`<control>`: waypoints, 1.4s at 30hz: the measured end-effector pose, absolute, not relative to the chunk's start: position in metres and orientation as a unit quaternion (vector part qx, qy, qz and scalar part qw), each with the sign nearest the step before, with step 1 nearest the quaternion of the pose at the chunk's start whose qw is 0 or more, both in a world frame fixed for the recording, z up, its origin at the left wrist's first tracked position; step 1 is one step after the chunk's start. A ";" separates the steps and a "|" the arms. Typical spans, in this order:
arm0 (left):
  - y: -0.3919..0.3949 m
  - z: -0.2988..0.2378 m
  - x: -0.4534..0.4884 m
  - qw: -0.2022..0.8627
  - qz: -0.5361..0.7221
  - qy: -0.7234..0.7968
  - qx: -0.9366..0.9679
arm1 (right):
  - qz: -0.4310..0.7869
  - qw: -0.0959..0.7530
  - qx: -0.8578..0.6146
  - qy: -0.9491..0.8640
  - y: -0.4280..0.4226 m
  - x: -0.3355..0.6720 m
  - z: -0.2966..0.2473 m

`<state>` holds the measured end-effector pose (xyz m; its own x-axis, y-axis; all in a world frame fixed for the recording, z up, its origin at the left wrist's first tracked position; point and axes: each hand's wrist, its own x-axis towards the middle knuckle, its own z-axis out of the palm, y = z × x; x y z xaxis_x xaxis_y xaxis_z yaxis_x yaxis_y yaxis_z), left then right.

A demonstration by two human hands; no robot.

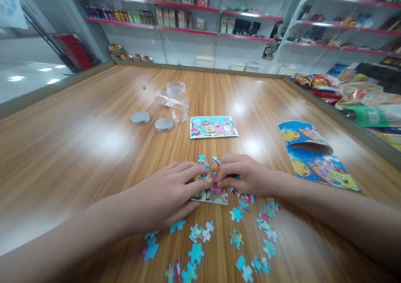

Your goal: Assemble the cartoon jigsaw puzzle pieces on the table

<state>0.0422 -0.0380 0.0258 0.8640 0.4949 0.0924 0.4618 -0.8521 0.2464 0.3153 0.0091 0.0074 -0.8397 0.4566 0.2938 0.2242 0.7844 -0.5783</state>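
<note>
Both of my hands rest on a small, partly joined jigsaw cluster (pixel 216 195) at the near middle of the wooden table (pixel 94 141). My left hand (pixel 166 195) lies with fingers stretched flat, its fingertips pressing the cluster's left side. My right hand (pixel 242 174) has its fingers curled down, pressing a pink piece on the cluster's top. Several loose blue-backed puzzle pieces (pixel 238 237) lie scattered in front of and to the right of the cluster. A finished cartoon picture card (pixel 213 127) lies further back.
Two clear plastic jars (pixel 176 99) and two round metal lids (pixel 140 117) sit behind the card. Two torn cartoon packaging sheets (pixel 316 159) lie at right. Snack bags (pixel 360 95) pile beyond the table's right rim. Store shelves (pixel 188 15) line the back wall.
</note>
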 end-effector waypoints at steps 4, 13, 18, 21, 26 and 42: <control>-0.038 0.026 0.042 0.106 0.069 0.249 0.960 | 0.277 0.212 -0.183 -0.919 0.010 0.316 0.007; -0.037 0.026 0.043 0.105 0.055 0.252 0.961 | 0.267 0.204 -0.191 -0.922 0.008 0.315 0.009; -0.037 0.026 0.042 0.106 0.063 0.249 0.960 | 0.277 0.199 -0.190 -0.921 0.009 0.314 0.008; -0.038 0.027 0.042 0.105 0.064 0.253 0.960 | 0.281 0.204 -0.183 -0.920 0.010 0.315 0.007; -0.038 0.026 0.043 0.102 0.071 0.246 0.961 | 0.282 0.207 -0.174 -0.921 0.012 0.315 0.007; -0.039 0.025 0.041 0.085 0.071 0.241 0.964 | 0.273 0.207 -0.180 -0.922 0.011 0.315 0.007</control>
<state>0.0409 -0.0390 0.0252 0.8736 0.4773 0.0952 0.4532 -0.8691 0.1983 0.3146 0.0109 0.0071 -0.8493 0.4455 0.2833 0.2192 0.7857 -0.5785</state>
